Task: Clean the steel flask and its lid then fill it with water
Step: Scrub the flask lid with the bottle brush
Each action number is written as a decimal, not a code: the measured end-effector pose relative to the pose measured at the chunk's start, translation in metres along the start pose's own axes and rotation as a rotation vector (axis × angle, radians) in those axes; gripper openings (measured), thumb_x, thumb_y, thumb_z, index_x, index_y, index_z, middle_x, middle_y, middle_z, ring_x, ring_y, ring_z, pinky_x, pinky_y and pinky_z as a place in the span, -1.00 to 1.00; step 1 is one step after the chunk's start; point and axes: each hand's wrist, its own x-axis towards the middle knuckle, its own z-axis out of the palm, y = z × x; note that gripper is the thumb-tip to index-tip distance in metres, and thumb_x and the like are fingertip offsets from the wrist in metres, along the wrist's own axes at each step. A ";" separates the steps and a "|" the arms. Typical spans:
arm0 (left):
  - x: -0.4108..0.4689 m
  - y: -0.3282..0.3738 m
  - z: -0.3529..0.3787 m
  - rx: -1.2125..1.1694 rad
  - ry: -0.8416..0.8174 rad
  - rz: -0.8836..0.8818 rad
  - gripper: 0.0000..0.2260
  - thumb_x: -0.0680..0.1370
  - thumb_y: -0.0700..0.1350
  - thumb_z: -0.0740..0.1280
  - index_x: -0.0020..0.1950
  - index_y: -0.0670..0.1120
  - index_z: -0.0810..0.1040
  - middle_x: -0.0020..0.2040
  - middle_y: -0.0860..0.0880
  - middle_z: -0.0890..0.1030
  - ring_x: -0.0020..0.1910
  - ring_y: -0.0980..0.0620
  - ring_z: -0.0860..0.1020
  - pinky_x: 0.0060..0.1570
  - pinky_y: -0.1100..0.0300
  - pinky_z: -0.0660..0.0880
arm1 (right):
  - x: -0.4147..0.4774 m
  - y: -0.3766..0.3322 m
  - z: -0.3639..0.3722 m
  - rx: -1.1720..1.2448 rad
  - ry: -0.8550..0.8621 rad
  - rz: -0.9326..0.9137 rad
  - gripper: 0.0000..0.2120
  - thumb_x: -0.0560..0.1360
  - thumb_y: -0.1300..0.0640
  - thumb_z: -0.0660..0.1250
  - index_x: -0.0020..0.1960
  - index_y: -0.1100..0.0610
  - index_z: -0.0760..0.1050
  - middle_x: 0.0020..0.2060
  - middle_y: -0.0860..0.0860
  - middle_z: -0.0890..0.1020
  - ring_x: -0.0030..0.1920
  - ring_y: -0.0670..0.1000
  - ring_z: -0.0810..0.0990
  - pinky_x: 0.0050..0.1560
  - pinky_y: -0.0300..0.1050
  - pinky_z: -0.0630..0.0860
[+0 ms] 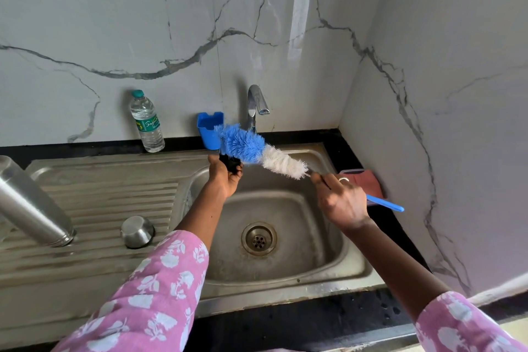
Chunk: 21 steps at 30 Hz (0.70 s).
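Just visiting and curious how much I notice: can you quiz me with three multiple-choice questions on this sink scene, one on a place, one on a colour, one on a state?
1. Where does the small round steel cap stand?
A) in the basin
B) on the ridged steel draining board
C) beside the tap

2. What colours are the bristles of the long bottle brush?
A) blue and white
B) green and yellow
C) all red

3. What is the left hand doing?
A) hanging open
B) gripping a small black object
C) turning the tap

Answers:
1 B, it stands on the ridges.
2 A, blue at the tip, white nearer the handle.
3 B, its fingers curl round the object.
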 end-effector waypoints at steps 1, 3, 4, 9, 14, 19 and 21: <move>0.000 -0.002 0.001 0.025 -0.004 0.006 -0.70 0.63 -0.04 -0.07 -0.12 -0.16 0.35 -0.28 -0.13 0.44 -0.39 0.04 0.38 -0.56 0.31 0.32 | 0.002 -0.001 0.001 -0.014 -0.001 0.003 -0.69 0.31 0.27 0.16 -0.11 0.20 0.65 -0.40 0.04 0.54 -0.53 0.08 0.48 -0.61 -0.21 0.29; 0.000 -0.005 0.003 0.073 -0.018 0.032 -0.70 0.64 -0.04 -0.05 -0.10 -0.16 0.36 -0.27 -0.12 0.45 -0.37 0.04 0.39 -0.53 0.30 0.32 | 0.006 -0.003 0.002 -0.042 -0.008 0.015 -0.68 0.30 0.27 0.15 -0.12 0.20 0.65 -0.41 0.04 0.54 -0.53 0.08 0.48 -0.61 -0.22 0.30; -0.001 -0.005 0.005 0.087 -0.024 0.047 -0.70 0.65 -0.03 -0.04 -0.11 -0.15 0.37 -0.27 -0.12 0.46 -0.37 0.05 0.39 -0.52 0.31 0.32 | 0.006 -0.003 0.003 -0.054 -0.012 0.014 -0.67 0.30 0.27 0.14 -0.12 0.20 0.65 -0.42 0.04 0.53 -0.53 0.07 0.48 -0.61 -0.22 0.29; -0.001 0.004 0.000 0.032 0.000 0.045 -0.70 0.64 -0.03 -0.01 -0.10 -0.16 0.40 -0.26 -0.13 0.48 -0.38 0.05 0.39 -0.53 0.31 0.31 | -0.006 0.000 0.004 -0.025 -0.011 -0.016 -0.65 0.31 0.29 0.12 -0.07 0.26 0.64 -0.39 0.07 0.54 -0.51 0.09 0.49 -0.59 -0.19 0.36; 0.002 0.002 -0.007 0.001 0.011 -0.008 -0.68 0.62 -0.03 -0.05 -0.08 -0.18 0.39 -0.24 -0.15 0.46 -0.38 0.04 0.38 -0.59 0.32 0.31 | -0.006 0.003 0.001 -0.033 0.005 -0.025 -0.66 0.31 0.28 0.13 -0.10 0.24 0.65 -0.40 0.06 0.55 -0.52 0.08 0.49 -0.59 -0.20 0.34; -0.003 -0.002 -0.001 0.050 -0.029 0.003 -0.66 0.62 -0.02 -0.05 -0.09 -0.17 0.43 -0.27 -0.12 0.46 -0.39 0.06 0.38 -0.58 0.33 0.31 | 0.001 -0.003 0.004 -0.049 -0.022 0.010 -0.66 0.30 0.27 0.13 -0.11 0.23 0.65 -0.41 0.05 0.55 -0.53 0.09 0.48 -0.60 -0.21 0.33; -0.003 0.002 -0.002 0.017 -0.031 0.007 -0.67 0.62 -0.02 -0.03 -0.08 -0.17 0.44 -0.27 -0.12 0.46 -0.39 0.05 0.39 -0.58 0.33 0.31 | -0.003 -0.001 0.004 -0.030 -0.021 0.021 -0.66 0.30 0.27 0.13 -0.10 0.23 0.65 -0.40 0.06 0.55 -0.52 0.09 0.50 -0.60 -0.21 0.34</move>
